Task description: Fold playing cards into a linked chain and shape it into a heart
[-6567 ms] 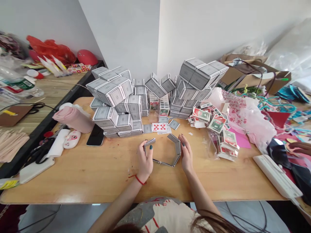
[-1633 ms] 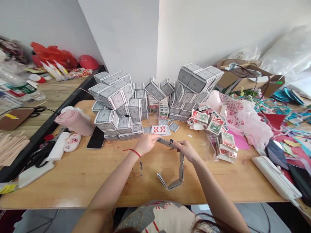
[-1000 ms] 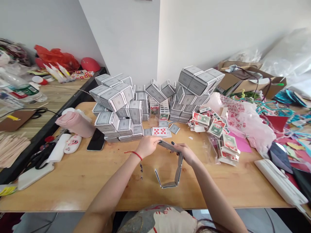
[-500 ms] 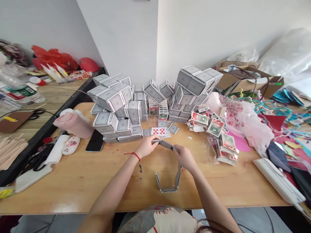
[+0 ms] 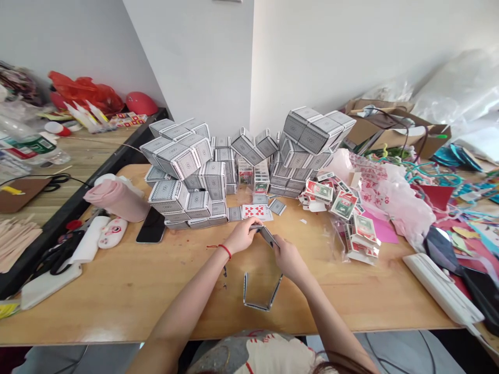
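Both hands grip a folded grey-backed playing card (image 5: 267, 237) above the table. My left hand (image 5: 240, 235), with a red cord at its wrist, pinches the card's left end. At the other end, the fingers of my right hand (image 5: 289, 257) are closed on it. Just below stands a U-shaped piece of folded cards (image 5: 257, 306), its right side reaching up near my right hand. Loose playing cards (image 5: 256, 212) lie beyond my hands, one face up with red pips.
Stacked card boxes rise at left (image 5: 183, 156) and right (image 5: 312, 135). Card packs (image 5: 345, 202) and a plastic bag (image 5: 390, 192) lie to the right. A phone (image 5: 151, 227), a pink roll (image 5: 117, 199) and scissors (image 5: 62, 254) are at left; a white power strip (image 5: 442, 288) lies far right.
My right hand has moved slightly left, closer to my left hand, and the held card now slants more steeply. The U-shaped piece has shifted slightly left, its sides leaning differently.
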`<state>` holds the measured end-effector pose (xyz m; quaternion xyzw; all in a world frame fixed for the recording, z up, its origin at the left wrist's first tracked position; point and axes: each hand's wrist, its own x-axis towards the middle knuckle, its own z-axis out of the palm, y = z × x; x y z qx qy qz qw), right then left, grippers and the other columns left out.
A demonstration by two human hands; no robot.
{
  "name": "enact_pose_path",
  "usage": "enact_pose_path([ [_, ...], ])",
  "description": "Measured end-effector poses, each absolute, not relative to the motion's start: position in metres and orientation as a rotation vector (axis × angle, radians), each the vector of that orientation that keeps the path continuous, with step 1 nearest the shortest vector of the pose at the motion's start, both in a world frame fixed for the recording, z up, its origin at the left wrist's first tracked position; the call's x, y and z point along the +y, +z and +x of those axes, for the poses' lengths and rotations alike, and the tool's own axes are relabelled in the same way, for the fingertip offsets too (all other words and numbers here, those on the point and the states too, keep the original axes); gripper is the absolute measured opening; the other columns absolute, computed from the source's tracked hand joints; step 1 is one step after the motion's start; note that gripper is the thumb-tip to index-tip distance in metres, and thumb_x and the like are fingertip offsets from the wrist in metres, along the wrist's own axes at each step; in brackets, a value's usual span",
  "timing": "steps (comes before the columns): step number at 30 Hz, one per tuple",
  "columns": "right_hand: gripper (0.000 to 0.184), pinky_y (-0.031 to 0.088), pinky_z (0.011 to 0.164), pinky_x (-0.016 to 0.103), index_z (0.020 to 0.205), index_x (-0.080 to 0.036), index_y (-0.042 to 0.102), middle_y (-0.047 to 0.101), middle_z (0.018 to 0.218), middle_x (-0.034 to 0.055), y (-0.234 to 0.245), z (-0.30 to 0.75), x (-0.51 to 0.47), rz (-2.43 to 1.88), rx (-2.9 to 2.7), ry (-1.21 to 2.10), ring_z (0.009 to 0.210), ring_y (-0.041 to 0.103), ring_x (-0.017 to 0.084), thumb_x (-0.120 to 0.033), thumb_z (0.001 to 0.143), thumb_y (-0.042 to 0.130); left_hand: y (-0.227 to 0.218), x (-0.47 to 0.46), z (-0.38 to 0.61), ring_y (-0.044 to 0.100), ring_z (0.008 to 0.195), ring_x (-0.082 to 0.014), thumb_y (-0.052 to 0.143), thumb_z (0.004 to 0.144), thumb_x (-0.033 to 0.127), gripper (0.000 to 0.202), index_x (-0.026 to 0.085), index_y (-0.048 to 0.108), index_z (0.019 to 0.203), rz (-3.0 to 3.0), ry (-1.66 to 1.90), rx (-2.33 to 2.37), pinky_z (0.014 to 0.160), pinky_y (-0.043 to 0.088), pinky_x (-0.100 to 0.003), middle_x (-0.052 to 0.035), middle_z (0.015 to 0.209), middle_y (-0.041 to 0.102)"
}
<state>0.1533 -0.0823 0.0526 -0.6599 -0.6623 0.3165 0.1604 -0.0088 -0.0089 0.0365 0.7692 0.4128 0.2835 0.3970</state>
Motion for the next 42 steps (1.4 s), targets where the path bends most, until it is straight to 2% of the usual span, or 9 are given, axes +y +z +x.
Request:
enact_pose_path([
  [7,0.021,0.036,0.067,0.027,0.088,-0.011,0.048,0.055,0.087,0.0140,0.034,0.149,-0.084,-2.098,-1.975,0.705,0.078,0.052,0.020,-0.003,0.076,0.032,0.023,-0.004,0.011,0.057,0.088,-0.0153,0.045,0.074,0.008,0.022,0.017,0.052,0.092,1.916,0.732,0.998,0.082,0.046,-0.031,-0.0045,0.095,0.061],
  [11,0.033,0.037,0.076,0.032,0.111,-0.008,0.043,0.053,0.103,0.0173,0.036,0.152,-0.073,-2.059,-1.946,0.646,0.090,0.052,0.024,-0.011,0.078,0.037,0.021,-0.005,0.021,0.057,0.087,-0.0157,0.045,0.074,0.009,0.019,0.017,0.052,0.090,1.923,0.714,0.967,0.083,0.046,-0.033,-0.0045,0.092,0.061],
  [14,0.042,0.035,0.083,0.034,0.122,-0.010,0.037,0.051,0.113,0.0161,0.040,0.152,-0.061,-1.984,-1.854,0.520,0.100,0.048,0.024,-0.016,0.080,0.039,0.022,-0.009,0.024,0.053,0.099,-0.0171,0.046,0.069,0.005,0.036,0.017,0.048,0.103,1.918,0.799,0.938,0.089,0.043,-0.034,-0.0068,0.102,0.057],
  [17,0.037,0.036,0.078,0.029,0.118,-0.017,0.045,0.059,0.102,0.0103,0.044,0.153,-0.054,-1.959,-1.845,0.561,0.095,0.052,0.021,-0.014,0.083,0.034,0.024,-0.005,0.017,0.045,0.112,-0.0195,0.046,0.066,0.003,0.048,0.017,0.044,0.112,1.921,0.898,0.956,0.097,0.037,-0.037,-0.0087,0.115,0.052],
  [21,0.032,0.036,0.064,0.025,0.108,-0.022,0.054,0.064,0.087,0.0082,0.048,0.154,-0.053,-2.109,-1.849,0.597,0.080,0.057,0.019,-0.018,0.085,0.033,0.022,0.011,-0.001,0.048,0.109,-0.0173,0.030,0.079,0.007,0.037,0.017,0.049,0.109,1.880,0.986,1.155,0.095,0.038,-0.038,-0.0073,0.113,0.055],
  [25,0.027,0.032,0.056,0.025,0.097,-0.020,0.058,0.065,0.082,0.0094,0.051,0.155,-0.053,-2.212,-1.885,0.553,0.071,0.059,0.020,-0.021,0.085,0.035,0.014,0.024,-0.012,0.037,0.121,-0.0198,0.039,0.078,0.007,0.041,0.017,0.046,0.116,2.158,0.841,1.265,0.102,0.031,-0.041,-0.0086,0.125,0.048],
  [28,0.031,0.034,0.058,0.026,0.106,-0.020,0.056,0.065,0.090,0.0098,0.050,0.157,-0.051,-2.179,-1.872,0.537,0.075,0.058,0.020,-0.017,0.083,0.036,0.007,0.028,-0.014,0.031,0.125,-0.0213,0.043,0.077,0.008,0.044,0.017,0.044,0.120,2.308,0.710,1.253,0.104,0.029,-0.042,-0.0091,0.130,0.043],
  [32,0.042,0.037,0.068,0.025,0.118,-0.021,0.050,0.063,0.098,0.0078,0.046,0.159,-0.052,-1.997,-1.831,0.568,0.087,0.055,0.019,-0.011,0.080,0.035,0.006,0.032,-0.015,0.037,0.119,-0.0223,0.047,0.078,0.013,0.038,0.018,0.049,0.115,2.341,0.695,1.299,0.101,0.031,-0.042,-0.0099,0.121,0.049],
  [42,0.039,0.040,0.073,0.025,0.107,-0.021,0.060,0.065,0.089,0.0050,0.044,0.159,-0.050,-1.951,-1.815,0.608,0.082,0.057,0.017,-0.010,0.076,0.038,0.018,0.026,-0.022,0.046,0.107,-0.0229,0.061,0.070,0.017,0.043,0.017,0.049,0.111,2.298,0.773,1.331,0.096,0.037,-0.039,-0.0089,0.111,0.049],
])
